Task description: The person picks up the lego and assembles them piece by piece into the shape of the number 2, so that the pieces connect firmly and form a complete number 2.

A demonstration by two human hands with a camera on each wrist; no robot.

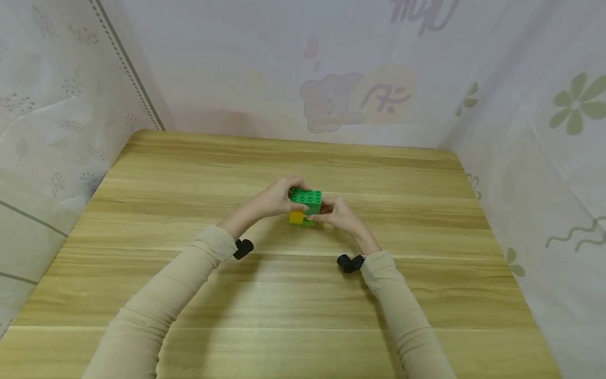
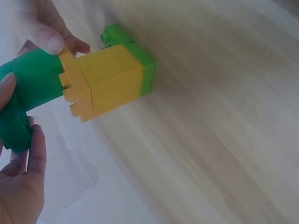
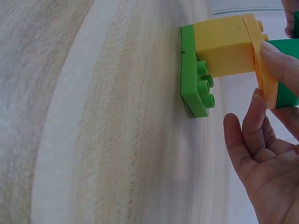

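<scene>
A stack of toy building blocks stands on the table, with a light green plate (image 3: 189, 70) at the bottom. On one end of that plate sits a yellow block (image 2: 114, 77), topped by an overhanging orange plate (image 2: 77, 88) with studs. A dark green block (image 2: 39, 79) rises from part of the orange plate, and a green studded block (image 1: 306, 196) is uppermost. My left hand (image 1: 278, 199) grips this top block between thumb and fingers. From the right, my right hand (image 1: 342, 216) pinches the stack where the orange plate meets the dark green block.
The stack is around the middle of the wooden table (image 1: 293, 295). Patterned cloth walls stand at the back, left and right. A black wrist mount (image 1: 244, 248) hangs at the left cuff, another black mount (image 1: 350, 263) at the right cuff.
</scene>
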